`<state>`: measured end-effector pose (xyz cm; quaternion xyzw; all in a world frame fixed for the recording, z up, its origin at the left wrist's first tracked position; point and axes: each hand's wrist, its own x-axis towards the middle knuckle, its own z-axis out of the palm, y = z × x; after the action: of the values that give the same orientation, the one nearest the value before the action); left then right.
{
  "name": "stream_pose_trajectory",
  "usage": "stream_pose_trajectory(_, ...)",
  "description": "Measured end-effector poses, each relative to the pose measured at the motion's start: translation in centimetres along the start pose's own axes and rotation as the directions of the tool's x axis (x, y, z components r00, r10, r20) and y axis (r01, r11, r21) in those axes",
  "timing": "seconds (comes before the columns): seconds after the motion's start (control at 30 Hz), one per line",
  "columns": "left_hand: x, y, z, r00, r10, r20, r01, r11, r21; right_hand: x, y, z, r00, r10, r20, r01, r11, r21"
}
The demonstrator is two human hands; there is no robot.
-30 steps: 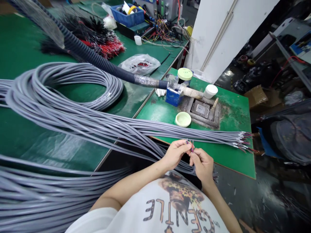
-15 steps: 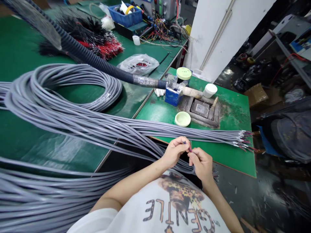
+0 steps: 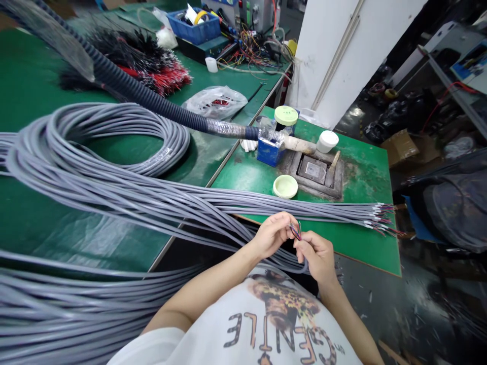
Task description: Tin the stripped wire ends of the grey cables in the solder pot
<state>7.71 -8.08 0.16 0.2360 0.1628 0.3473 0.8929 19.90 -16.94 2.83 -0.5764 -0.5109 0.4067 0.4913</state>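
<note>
Thin coloured wires (image 3: 296, 232), dark, red and blue, fan out between my two hands at the stripped end of a grey cable (image 3: 306, 264). My right hand (image 3: 317, 254) is closed, pinching the cable end where the wires come out. The fingers of my left hand (image 3: 273, 234) are bent and pressed together at the wire tips, partly hiding them. Just beyond my hands lies a bundle of grey cables (image 3: 323, 209) with white-banded, stripped ends (image 3: 376, 215) at the right.
A small solder pot (image 3: 315, 170) is set in the green board, beside a pale open tub (image 3: 285, 186) and a white cup (image 3: 327, 141). A dark corrugated hose (image 3: 152, 99) crosses overhead. A large cable coil (image 3: 167, 147) and more grey cables (image 3: 57, 309) fill the left.
My left hand has shifted slightly off the wires, so more of them shows, spread apart. My right hand stays nearly where it was. The view has moved a little.
</note>
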Motion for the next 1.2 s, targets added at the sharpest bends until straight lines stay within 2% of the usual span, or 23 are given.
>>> stream_pose_trajectory(0.3,0.7,0.9,-0.8,0.983,0.049,0.180,-0.078,0.984,0.161,-0.2,0.1,0.1,0.998,0.040,0.046,-0.041,0.999,0.007)
stream_pose_trajectory(0.4,0.8,1.0,-0.8,0.976,0.071,0.205,-0.112,0.974,0.195,-0.1,0.0,0.0,0.997,0.049,0.051,-0.049,0.999,0.000)
stream_pose_trajectory(0.47,0.8,0.9,-0.8,0.980,0.079,0.181,-0.116,0.971,0.209,0.0,-0.1,0.0,0.997,0.052,0.056,-0.052,0.999,0.008)
stream_pose_trajectory(0.57,0.8,0.6,-0.7,0.994,0.073,0.086,-0.091,0.971,0.223,0.2,-0.5,-0.1,0.996,0.074,0.042,-0.075,0.997,0.008)
stream_pose_trajectory(0.73,0.8,-0.3,-0.6,0.996,0.083,-0.036,-0.071,0.963,0.260,0.7,-1.0,0.5,0.984,0.087,-0.153,-0.101,0.991,-0.088)
stream_pose_trajectory(0.87,0.8,-0.9,-0.2,0.991,0.128,-0.048,-0.109,0.951,0.288,1.0,-1.2,0.7,0.972,-0.007,-0.235,-0.051,0.969,-0.242)
stream_pose_trajectory(1.03,0.8,-1.0,0.3,0.978,0.210,0.014,-0.207,0.947,0.245,1.4,-1.3,0.5,0.958,-0.104,-0.267,0.009,0.942,-0.336)
stream_pose_trajectory(1.2,0.7,-0.8,0.4,0.978,0.203,-0.042,-0.184,0.943,0.278,1.8,-1.4,0.2,0.942,-0.161,-0.293,0.037,0.921,-0.388)
